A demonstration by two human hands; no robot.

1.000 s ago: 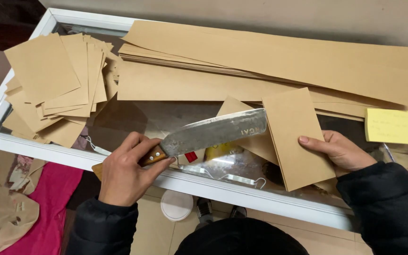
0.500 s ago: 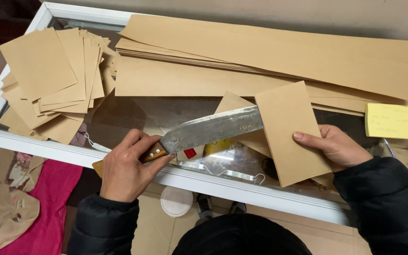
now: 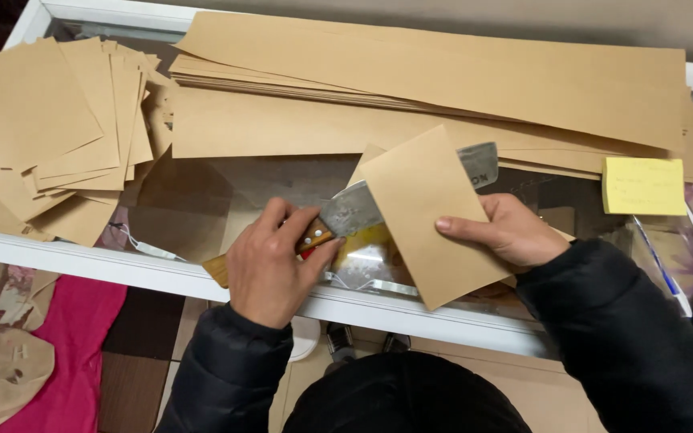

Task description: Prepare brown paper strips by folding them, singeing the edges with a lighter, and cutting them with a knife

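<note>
Cleaver point(image 3: 350, 210) and brown paper rectangle point(image 3: 435, 212) sit together at the near edge of the glass-topped table point(image 3: 106, 261). The left hand point(image 3: 270, 269) is clamped around the cleaver's wooden handle, fingers curled over it and thumb along the side, with the handle's butt poking out past the hand toward the near left. The wide steel blade runs away to the right and passes under the paper rectangle — only its far tip shows again beyond the sheet's upper right edge. The right hand point(image 3: 507, 232) holds the paper rectangle, thumb pressed on top near its right edge and the other fingers closed beneath, so the sheet lies tilted over the blade.

Along the far edge of the table lie long brown paper strips point(image 3: 443, 80), stacked loosely and overlapping. At the far left corner a fanned pile of cut brown sheets point(image 3: 50, 136) spreads out, well apart from both hands. A yellow sticky note pad point(image 3: 643, 184) rests near the right edge, just beside the ends of the long strips. Both forearms are in dark sleeves.
</note>
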